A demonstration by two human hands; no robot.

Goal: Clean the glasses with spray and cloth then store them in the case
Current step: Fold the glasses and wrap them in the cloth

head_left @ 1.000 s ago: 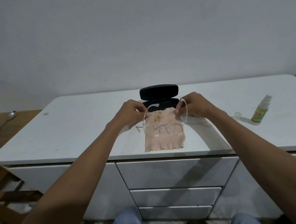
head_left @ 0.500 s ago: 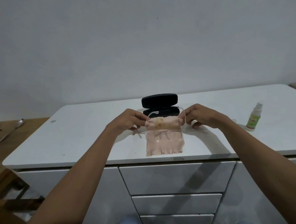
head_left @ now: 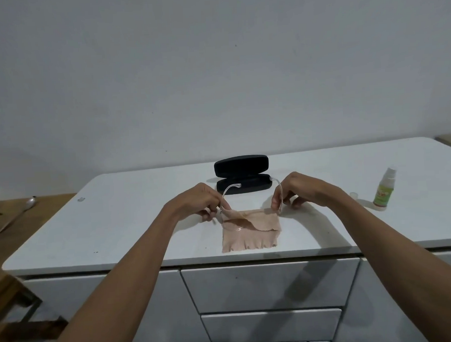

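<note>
— White tabletop [head_left: 133, 228] fills the middle of the frame, drawers below it. What sits on it?

— At centre a beige cloth [head_left: 251, 237], its far edge folded over. Behind it, a black case [head_left: 241, 174] lying open.

— And the hands?

— The left hand [head_left: 197, 201] and right hand [head_left: 297, 190] each pinch a temple of the clear glasses [head_left: 231, 224], held just over the cloth, with the lenses low against it.

— Anything at the right?

— A small spray bottle [head_left: 384, 190] stands upright, its tiny cap [head_left: 353, 194] just beside it.
</note>
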